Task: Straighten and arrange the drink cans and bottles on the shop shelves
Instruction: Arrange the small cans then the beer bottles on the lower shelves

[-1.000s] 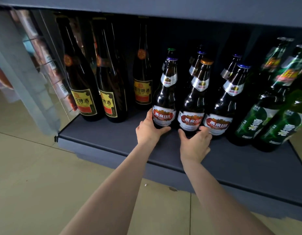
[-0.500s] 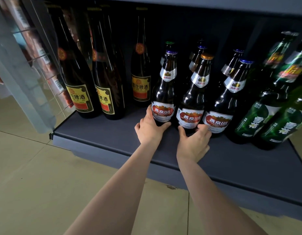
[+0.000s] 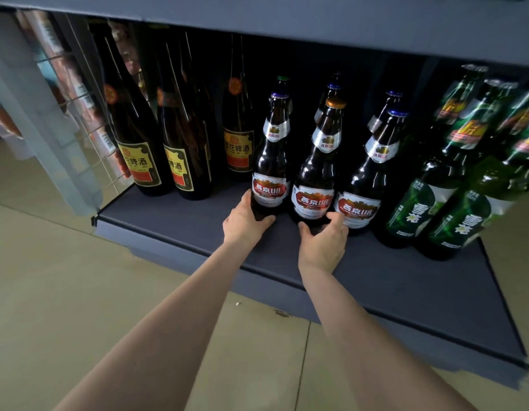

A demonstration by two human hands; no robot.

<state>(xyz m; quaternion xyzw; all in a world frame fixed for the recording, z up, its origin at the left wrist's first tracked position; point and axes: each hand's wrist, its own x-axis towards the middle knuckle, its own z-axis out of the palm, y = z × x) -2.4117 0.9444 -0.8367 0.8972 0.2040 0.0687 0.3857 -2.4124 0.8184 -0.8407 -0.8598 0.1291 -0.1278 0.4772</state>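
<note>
Bottom shelf (image 3: pixel 376 280), front row: three brown glass beer bottles with red-and-white labels stood upright and close together, the left bottle (image 3: pixel 270 161) held low at its base in the grip of the left hand (image 3: pixel 245 222), thumb and fingers curled round it, and the middle bottle (image 3: pixel 318 173) likewise clasped at its base by the right hand (image 3: pixel 324 238), with the right bottle (image 3: pixel 365 185) just beside and untouched. Taller dark bottles with yellow labels (image 3: pixel 138 149) stood further left, green bottles (image 3: pixel 435 203) to the right. Judged heavy if full, rigid, smooth, slippery and breakable, such bottles seemed best slid along the shelf by the lower body, not tipped by the neck.
</note>
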